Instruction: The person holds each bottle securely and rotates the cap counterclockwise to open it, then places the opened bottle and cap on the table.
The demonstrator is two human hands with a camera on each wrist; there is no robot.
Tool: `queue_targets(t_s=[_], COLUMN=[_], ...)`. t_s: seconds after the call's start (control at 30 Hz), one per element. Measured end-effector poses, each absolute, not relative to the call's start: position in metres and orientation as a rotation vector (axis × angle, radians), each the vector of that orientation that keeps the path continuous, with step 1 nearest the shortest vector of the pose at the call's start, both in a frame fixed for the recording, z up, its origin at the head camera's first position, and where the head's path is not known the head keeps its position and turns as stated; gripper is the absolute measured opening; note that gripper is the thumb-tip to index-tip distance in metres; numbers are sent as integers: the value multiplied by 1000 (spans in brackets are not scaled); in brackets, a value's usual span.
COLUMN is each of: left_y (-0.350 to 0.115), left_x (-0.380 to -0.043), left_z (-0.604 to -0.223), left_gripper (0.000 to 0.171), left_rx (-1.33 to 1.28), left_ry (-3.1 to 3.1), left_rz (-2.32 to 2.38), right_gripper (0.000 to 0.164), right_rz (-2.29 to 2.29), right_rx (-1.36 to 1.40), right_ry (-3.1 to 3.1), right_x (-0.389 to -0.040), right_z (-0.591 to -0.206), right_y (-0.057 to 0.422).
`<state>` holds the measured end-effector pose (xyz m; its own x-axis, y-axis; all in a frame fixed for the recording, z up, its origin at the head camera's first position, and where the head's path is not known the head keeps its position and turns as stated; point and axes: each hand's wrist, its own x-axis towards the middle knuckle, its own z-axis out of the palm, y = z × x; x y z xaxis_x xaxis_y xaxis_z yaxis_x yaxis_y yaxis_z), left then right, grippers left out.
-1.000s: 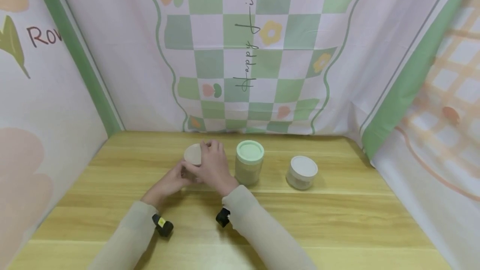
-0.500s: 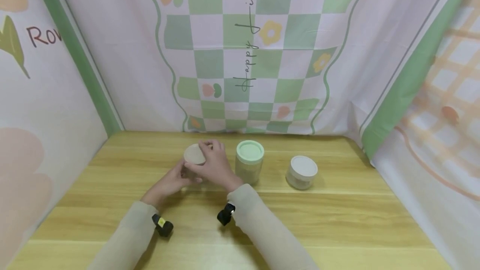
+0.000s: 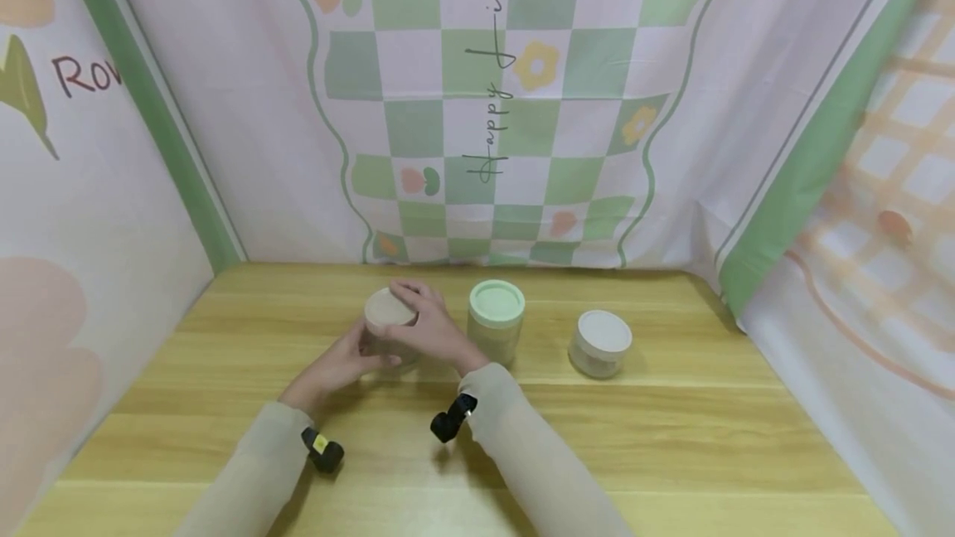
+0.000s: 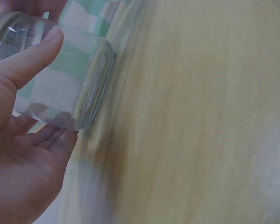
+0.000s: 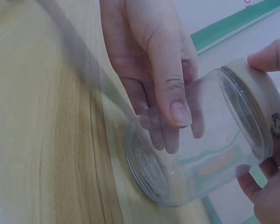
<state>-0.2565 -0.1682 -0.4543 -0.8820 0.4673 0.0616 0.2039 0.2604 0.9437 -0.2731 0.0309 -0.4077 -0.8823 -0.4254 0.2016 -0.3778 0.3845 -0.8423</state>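
Observation:
A clear jar (image 5: 205,149) with a beige lid (image 3: 390,309) stands upright toward the back left of the table in the head view. My left hand (image 3: 339,365) grips its see-through body from the left, thumb along the near side. On the lid, the fingers and thumb of my right hand (image 3: 434,328) hold the rim from the right. Small dark marks show on the lid's side in the right wrist view. The jar looks empty through its wall (image 4: 60,84). Whether its base touches the table cannot be made out.
Just right of the hands stands a taller jar with a mint green lid (image 3: 496,305). Farther right is a short jar with a white lid (image 3: 603,334). The wooden table (image 3: 634,454) ends at a checked curtain (image 3: 522,131) behind.
My right hand has turned on the lid, its wrist shifting slightly right, and more of the lid's top shows. The left hand stays almost still around the jar.

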Motion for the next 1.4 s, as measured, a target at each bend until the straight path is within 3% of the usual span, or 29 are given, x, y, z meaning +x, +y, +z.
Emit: queue_targets(t_s=[0.57,1.03,1.4], left_y=[-168,-167,-169], left_x=[-256,-256,-252], left_z=[-454,-455,-453], left_gripper=[100,82,88], left_rx=[639,683,571], left_ry=[2322,2264,2280], left_rz=[1669,1703,1674], right_gripper=[77,94,82], right_rz=[-1509,-702,-513], right_rx=[-857,-738,-833], right_ry=[2621,3358,3382], right_x=[-273,-255,-253], right_z=[-407,-392,-388], right_y=[28,9,10])
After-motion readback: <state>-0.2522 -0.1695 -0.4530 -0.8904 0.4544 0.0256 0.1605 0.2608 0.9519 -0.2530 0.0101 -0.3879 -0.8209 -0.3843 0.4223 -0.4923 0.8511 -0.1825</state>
